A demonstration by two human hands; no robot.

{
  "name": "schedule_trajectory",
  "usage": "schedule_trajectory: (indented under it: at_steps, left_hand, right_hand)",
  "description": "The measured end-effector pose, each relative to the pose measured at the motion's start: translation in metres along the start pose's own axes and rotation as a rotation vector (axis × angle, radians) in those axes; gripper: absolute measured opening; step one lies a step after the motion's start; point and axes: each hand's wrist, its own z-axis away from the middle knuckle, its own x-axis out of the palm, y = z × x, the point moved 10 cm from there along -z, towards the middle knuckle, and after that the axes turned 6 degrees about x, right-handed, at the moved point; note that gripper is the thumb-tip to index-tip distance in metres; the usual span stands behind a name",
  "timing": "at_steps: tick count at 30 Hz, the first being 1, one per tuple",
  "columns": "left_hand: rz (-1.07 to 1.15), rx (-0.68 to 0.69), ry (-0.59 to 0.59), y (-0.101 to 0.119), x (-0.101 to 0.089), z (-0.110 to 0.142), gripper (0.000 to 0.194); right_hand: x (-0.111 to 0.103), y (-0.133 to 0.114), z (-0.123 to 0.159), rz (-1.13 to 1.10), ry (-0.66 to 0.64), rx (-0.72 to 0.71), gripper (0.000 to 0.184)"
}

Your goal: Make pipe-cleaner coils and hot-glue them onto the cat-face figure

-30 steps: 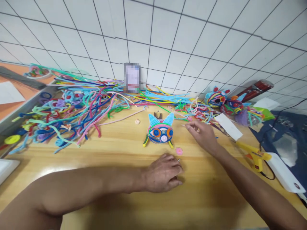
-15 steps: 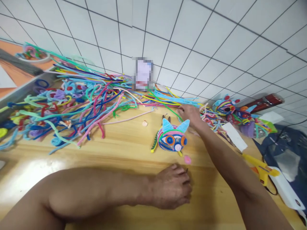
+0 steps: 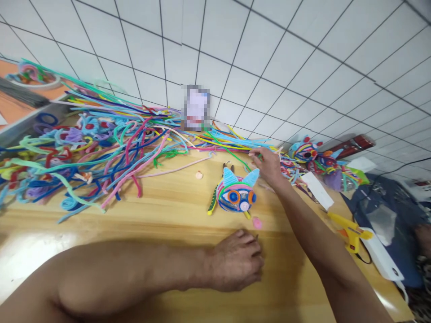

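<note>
My left hand [image 3: 237,261] rests low over the wooden table with its fingers curled under. A thin dark tip shows by its fingertips, too small to name. Just beyond it lies a small pink felt-like disc [image 3: 257,223]. A cat-like head wound from pipe cleaners [image 3: 235,197], with light-blue ears and orange-and-blue ringed eyes, sits over pliers with green-and-yellow handles [image 3: 212,204]. My right hand [image 3: 268,167] is at the near edge of a bundle of loose pipe cleaners [image 3: 232,142]. Its thumb and forefinger are bent together; what they pinch, if anything, is hard to see.
A big tangle of coloured pipe cleaners [image 3: 111,152] covers the left side. A phone-like panel [image 3: 197,107], blurred out, leans on the tiled wall. At right are finished pipe-cleaner heads [image 3: 305,150], a yellow glue gun [image 3: 352,231] and a white power strip [image 3: 382,255].
The view has turned slightly right, so everything sits further left. Both hands stay in about the same places; the right fingers have shifted slightly at the bundle.
</note>
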Motion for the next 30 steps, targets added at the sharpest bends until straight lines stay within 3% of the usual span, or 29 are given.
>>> schedule_trajectory:
  at_steps: [7, 12, 17, 20, 23, 27, 30]
  left_hand:
    - [-0.033, 0.022, 0.001, 0.005, -0.001, 0.000, 0.026]
    - [-0.064, 0.060, -0.006, 0.017, -0.008, -0.001, 0.020]
    - [-0.011, 0.098, 0.093, 0.040, -0.039, 0.012, 0.016]
    - [0.019, 0.026, 0.222, 0.037, -0.071, 0.035, 0.012]
    - [0.029, -0.135, 0.314, 0.011, -0.098, 0.064, 0.016]
    - [-0.061, -0.546, 0.432, -0.057, -0.128, 0.111, 0.022]
    - [-0.131, -0.751, 0.449, -0.100, -0.138, 0.131, 0.022]
  right_hand:
    - [-0.052, -0.007, 0.050, -0.230, 0.189, -0.017, 0.013]
    - [-0.068, -0.006, 0.081, -0.353, 0.216, 0.047, 0.015]
    - [-0.069, -0.001, 0.106, -0.492, 0.211, 0.152, 0.017]
    - [-0.063, 0.005, 0.118, -0.609, 0.176, 0.230, 0.023]
    - [-0.053, 0.012, 0.127, -0.749, 0.118, 0.309, 0.031]
    - [-0.040, 0.017, 0.133, -0.881, 0.025, 0.387, 0.040]
    - [-0.034, 0.018, 0.135, -0.897, -0.027, 0.423, 0.046]
